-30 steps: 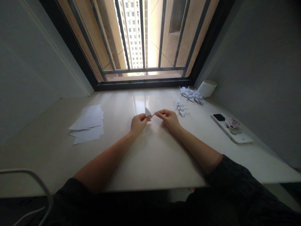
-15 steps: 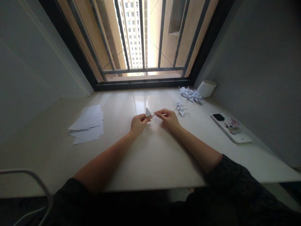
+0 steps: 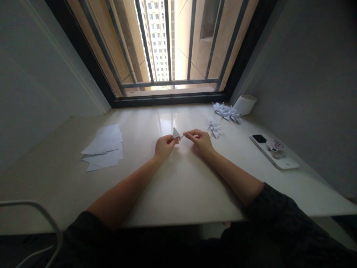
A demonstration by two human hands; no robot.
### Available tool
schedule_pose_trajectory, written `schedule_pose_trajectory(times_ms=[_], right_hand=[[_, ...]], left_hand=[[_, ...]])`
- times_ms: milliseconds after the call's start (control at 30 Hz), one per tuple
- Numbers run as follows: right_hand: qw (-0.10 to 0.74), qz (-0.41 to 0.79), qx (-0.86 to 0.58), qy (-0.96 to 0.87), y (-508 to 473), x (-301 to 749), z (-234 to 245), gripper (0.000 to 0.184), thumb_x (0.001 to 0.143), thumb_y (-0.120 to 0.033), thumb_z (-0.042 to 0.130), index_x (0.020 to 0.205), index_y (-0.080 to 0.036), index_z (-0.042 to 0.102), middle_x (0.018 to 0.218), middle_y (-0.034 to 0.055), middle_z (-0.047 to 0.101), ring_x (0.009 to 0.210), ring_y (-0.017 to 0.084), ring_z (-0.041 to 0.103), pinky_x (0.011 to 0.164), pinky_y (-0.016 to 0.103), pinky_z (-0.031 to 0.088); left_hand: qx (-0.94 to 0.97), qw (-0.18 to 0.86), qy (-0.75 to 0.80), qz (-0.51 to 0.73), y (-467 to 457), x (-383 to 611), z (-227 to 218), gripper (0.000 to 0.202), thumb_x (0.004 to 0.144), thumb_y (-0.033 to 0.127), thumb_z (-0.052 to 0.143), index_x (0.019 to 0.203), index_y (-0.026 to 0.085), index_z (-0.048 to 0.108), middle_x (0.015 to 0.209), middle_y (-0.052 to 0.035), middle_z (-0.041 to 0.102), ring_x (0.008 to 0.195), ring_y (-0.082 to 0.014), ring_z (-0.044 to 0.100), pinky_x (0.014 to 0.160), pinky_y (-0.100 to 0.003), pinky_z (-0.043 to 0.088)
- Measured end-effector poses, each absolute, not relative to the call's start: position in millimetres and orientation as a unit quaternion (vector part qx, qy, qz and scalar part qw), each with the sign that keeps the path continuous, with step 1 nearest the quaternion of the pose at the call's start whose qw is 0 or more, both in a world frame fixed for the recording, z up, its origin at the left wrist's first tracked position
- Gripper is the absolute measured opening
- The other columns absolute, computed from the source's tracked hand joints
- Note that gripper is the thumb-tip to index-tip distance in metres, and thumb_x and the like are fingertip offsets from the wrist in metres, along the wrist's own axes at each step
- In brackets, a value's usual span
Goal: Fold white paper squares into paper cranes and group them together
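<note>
Over the middle of the white sill, my left hand pinches a small folded white paper piece, which looks like an origami crane. One pointed flap of it stands up above my thumb. My right hand reaches in from the other side, thumb and forefinger pinched on a thin pointed end of the same paper. The fingers cover most of the lower folds. Just beyond my right hand lies a small group of folded paper cranes.
More paper cranes are heaped by a white cup-like container at the back right. A phone with a round grip lies at the right. Loose white paper sheets lie at the left. A pale cable loops at the front left.
</note>
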State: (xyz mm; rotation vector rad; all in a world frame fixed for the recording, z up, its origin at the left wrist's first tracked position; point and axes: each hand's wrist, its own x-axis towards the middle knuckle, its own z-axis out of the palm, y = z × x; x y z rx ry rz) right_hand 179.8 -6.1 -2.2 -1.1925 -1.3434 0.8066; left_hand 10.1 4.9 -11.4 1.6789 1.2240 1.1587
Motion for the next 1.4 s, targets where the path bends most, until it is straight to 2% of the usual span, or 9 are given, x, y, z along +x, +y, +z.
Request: schedule_pose_trajectory(times_ms=[333, 600, 1400], right_hand=[[0.574, 0.379, -0.502, -0.525, -1.2, 181.5, -3.4, 0.038, 0.068, -0.053, 0.065, 0.081, -0.019, 0.073, 0.079, 0.0059, 0.072, 0.077, 0.019, 0.064, 0.068, 0.03, 0.046], [0.528, 0.381, -0.518, -0.555, 0.9, 183.7, -8.4, 0.036, 0.067, -0.054, 0.067, 0.073, -0.018, 0.072, 0.073, 0.0045, 0.071, 0.07, 0.018, 0.061, 0.066, 0.03, 0.044], [0.525, 0.423, -0.473, -0.567, 1.9, 178.3, -11.3, 0.034, 0.072, -0.051, 0.061, 0.073, -0.018, 0.07, 0.072, 0.0036, 0.069, 0.069, 0.016, 0.06, 0.067, 0.029, 0.045]], left_hand=[[0.632, 0.401, 0.475, 0.464, 6.0, 11.0, -10.0, 0.031, 0.072, 0.046, 0.064, 0.064, 0.016, 0.066, 0.066, -0.004, 0.068, 0.061, -0.0146, 0.061, 0.056, -0.023, 0.04], [0.64, 0.388, 0.474, 0.464, 5.2, 10.8, -9.0, 0.03, 0.073, 0.045, 0.062, 0.065, 0.017, 0.066, 0.068, -0.0044, 0.069, 0.063, -0.0156, 0.062, 0.058, -0.024, 0.041], [0.653, 0.374, 0.472, 0.459, 5.8, 10.1, -10.0, 0.029, 0.074, 0.043, 0.062, 0.068, 0.016, 0.067, 0.068, -0.0041, 0.068, 0.061, -0.014, 0.059, 0.055, -0.023, 0.039]])
